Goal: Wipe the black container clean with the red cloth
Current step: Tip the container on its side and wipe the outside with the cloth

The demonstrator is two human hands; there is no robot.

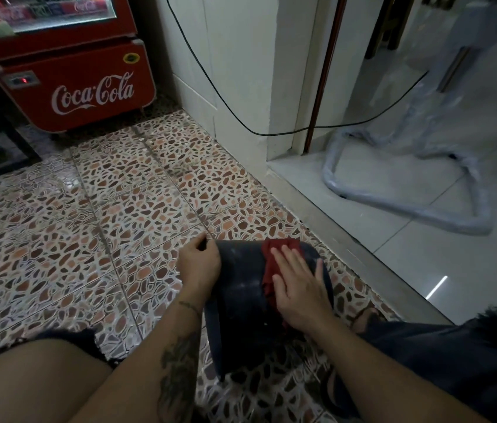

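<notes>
The black container [242,288] lies on its side on the patterned tile floor between my knees, with dusty smears on its wall. My left hand [200,262] grips its far left edge and steadies it. My right hand [297,285] lies flat, fingers spread, and presses the red cloth [271,254] against the container's upper right side. Part of the cloth is hidden under my palm.
A red Coca-Cola cooler [73,83] stands at the back left. A white wall corner [241,87] with a black cable [210,74] rises ahead. To the right a raised step [363,254] leads to a white floor, where a plastic-wrapped frame [408,209] rests.
</notes>
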